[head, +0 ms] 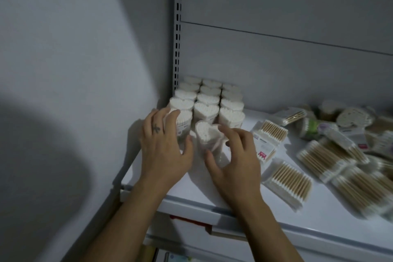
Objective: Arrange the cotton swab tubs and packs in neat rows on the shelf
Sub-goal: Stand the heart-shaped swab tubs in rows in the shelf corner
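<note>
Loose tub (207, 136) at the front of the middle column, just before the block of tubs (209, 100) in the corner of the shelf (234, 208). Right hand (236, 155) gripping it, fingers (231, 132) and thumb curled round. Left hand (163, 144) unclenched, resting against the front-left tub (184, 122). Better to slide back gently, keep upright, stop when touching the tub behind. Packs (289, 183) well apart, unsorted.
</note>
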The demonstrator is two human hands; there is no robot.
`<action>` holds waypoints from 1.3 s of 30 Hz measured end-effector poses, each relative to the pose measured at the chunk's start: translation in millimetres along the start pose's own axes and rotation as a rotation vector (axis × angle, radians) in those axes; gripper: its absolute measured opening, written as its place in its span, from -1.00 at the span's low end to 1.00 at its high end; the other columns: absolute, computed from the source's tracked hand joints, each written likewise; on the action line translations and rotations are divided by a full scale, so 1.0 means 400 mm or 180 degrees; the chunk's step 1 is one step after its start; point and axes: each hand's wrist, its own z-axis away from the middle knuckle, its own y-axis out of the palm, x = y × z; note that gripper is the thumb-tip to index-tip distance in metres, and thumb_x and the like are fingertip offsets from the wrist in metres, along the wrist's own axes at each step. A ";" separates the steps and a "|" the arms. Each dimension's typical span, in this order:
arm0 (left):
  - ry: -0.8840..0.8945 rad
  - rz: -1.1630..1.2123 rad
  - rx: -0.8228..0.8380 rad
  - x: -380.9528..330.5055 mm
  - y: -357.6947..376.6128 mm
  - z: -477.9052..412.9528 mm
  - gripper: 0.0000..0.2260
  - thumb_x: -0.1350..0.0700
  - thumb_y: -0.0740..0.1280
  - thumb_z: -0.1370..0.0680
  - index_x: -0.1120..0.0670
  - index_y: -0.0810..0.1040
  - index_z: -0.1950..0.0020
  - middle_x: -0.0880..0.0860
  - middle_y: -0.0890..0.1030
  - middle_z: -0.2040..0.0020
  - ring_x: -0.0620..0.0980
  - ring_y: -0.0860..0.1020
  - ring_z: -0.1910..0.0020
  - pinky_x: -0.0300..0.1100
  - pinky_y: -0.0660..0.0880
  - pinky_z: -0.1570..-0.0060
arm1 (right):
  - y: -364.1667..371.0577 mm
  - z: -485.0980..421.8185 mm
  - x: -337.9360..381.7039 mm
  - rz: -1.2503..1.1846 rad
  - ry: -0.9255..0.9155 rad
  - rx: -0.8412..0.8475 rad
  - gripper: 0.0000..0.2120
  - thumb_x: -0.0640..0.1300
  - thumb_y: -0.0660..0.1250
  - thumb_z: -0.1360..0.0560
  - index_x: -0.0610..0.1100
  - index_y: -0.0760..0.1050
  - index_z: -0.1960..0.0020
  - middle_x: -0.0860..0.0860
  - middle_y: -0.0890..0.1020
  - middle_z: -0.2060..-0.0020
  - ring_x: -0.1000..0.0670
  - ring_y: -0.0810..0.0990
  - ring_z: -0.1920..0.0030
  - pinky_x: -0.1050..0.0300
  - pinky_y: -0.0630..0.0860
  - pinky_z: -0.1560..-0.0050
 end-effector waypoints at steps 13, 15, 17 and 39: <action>0.0015 0.0352 0.0115 0.005 0.008 -0.004 -0.59 0.13 0.40 -0.45 0.04 0.41 -0.27 0.09 0.32 -0.37 0.10 0.34 -0.28 0.05 0.48 -0.13 | 0.032 -0.007 0.007 -0.0055 -0.0101 0.0180 -0.52 -0.01 0.52 -0.36 -0.04 0.51 -0.24 -0.07 0.39 -0.31 0.16 0.47 0.09 0.29 0.50 0.19; 0.0031 0.0426 0.0124 0.005 0.006 -0.003 -0.60 0.15 0.40 -0.46 0.04 0.41 -0.28 0.09 0.30 -0.38 0.08 0.32 -0.29 -0.01 0.49 -0.12 | 0.036 -0.008 0.005 -0.0105 -0.0145 0.0228 -0.49 -0.05 0.51 -0.38 -0.05 0.48 -0.29 -0.06 0.37 -0.35 0.14 0.48 0.02 0.26 0.50 0.13; 0.0047 0.0514 0.0124 0.006 0.006 -0.002 -0.61 0.17 0.40 -0.47 0.04 0.42 -0.27 0.08 0.28 -0.39 0.08 0.32 -0.31 -0.08 0.51 -0.11 | 0.039 -0.010 -0.001 -0.0188 -0.0259 0.0306 -0.48 -0.08 0.47 -0.41 -0.04 0.43 -0.33 -0.05 0.35 -0.39 0.12 0.50 -0.06 0.27 0.48 0.06; 0.0291 0.0218 -0.0225 -0.058 -0.014 0.020 -0.58 0.03 0.32 -0.44 0.04 0.40 -0.29 0.15 0.37 -0.39 0.18 0.26 -0.40 0.13 0.33 -0.32 | -0.059 0.019 -0.019 0.0204 0.0100 0.0224 -0.35 -0.05 0.39 -0.46 0.03 0.23 -0.49 0.01 0.18 -0.52 0.03 0.20 -0.42 0.12 0.23 -0.32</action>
